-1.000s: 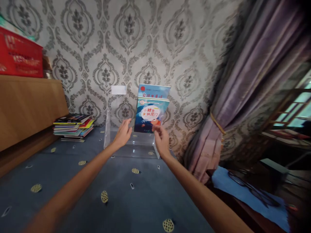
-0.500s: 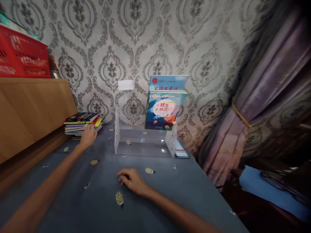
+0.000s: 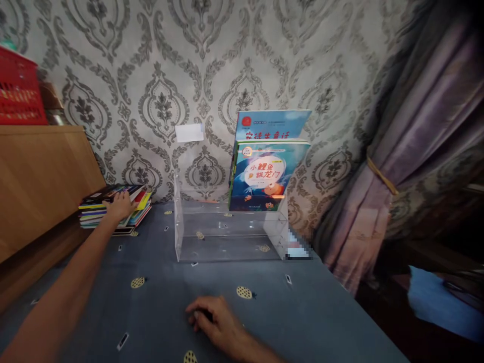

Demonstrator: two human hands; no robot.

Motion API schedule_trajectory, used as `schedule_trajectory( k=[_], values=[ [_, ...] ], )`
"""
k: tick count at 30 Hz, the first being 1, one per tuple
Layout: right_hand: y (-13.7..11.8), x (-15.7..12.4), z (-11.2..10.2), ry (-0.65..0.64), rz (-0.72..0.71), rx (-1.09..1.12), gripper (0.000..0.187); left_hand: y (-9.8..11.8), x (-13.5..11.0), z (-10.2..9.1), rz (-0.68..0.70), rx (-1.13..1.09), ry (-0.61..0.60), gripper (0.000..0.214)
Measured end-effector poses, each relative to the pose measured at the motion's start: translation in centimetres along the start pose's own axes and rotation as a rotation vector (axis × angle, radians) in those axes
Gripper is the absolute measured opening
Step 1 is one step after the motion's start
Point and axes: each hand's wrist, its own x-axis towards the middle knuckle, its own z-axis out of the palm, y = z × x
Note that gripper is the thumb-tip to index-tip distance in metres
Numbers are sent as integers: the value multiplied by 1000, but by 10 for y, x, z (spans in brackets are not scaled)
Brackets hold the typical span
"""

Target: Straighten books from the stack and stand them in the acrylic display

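My left hand (image 3: 120, 205) reaches out to the far left and rests on top of a stack of colourful books (image 3: 113, 207), fingers laid over the top cover. My right hand (image 3: 217, 322) lies on the blue tablecloth (image 3: 159, 307) near the front, fingers loosely curled with nothing in them. Between the hands stands a clear acrylic rack (image 3: 227, 232) against the wall. Two blue picture books (image 3: 264, 174) stand upright in its right half, the taller one behind the other.
A wooden cabinet (image 3: 41, 176) runs along the left with a red crate (image 3: 17, 93) on top. Patterned wallpaper backs the table. A purple curtain (image 3: 397, 166) hangs at the right, past the table's edge. A white label (image 3: 189, 132) sits on the rack's back.
Both hands left the rack where the front book stands. The left hand went to the book stack and now lies on it; the right dropped onto the cloth near me.
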Motion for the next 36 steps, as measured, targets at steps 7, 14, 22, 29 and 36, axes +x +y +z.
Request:
schedule_trajectory(
  k=[7,14,22,29,36],
  values=[
    [-3,-1,-2,-12,2,-6,30,-25,-16,-16,129,106,36,58],
    [-5,-1,-2,-10,-6,-19,29,-37,-26,-23,189,239,74,50],
    [2,1,0,-3,-39,-22,29,-29,-37,-27,198,264,46,44],
    [-3,1,0,-1,-32,-14,29,-43,-76,-34,190,277,158,50],
    [-2,3,2,4,-46,-16,30,-18,-77,-18,108,237,134,62]
  ],
)
